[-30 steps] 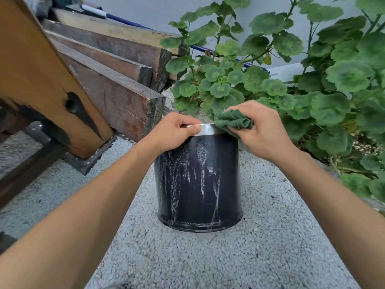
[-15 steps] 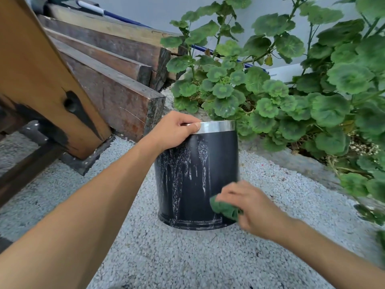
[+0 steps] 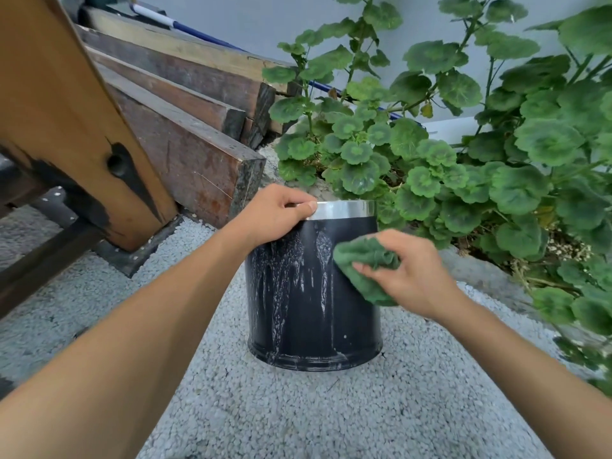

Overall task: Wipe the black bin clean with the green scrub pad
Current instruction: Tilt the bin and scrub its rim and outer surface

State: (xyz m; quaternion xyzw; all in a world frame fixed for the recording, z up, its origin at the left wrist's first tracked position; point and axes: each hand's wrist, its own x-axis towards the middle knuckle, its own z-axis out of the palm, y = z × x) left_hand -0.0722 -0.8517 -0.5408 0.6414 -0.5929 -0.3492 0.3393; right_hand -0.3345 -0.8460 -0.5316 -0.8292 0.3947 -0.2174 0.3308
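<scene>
Bin stands upright on gravel. Your left hand grips its smooth metal rim; right hand fingers clutch the soft pad against its streaked, probably slippery side.

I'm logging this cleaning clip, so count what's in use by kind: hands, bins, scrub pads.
Hands: 2, left hand gripping the rim, right hand holding the pad
Black bin: 1, streaked white
Green scrub pad: 1, pressed on the bin's side
Total: 4
</scene>
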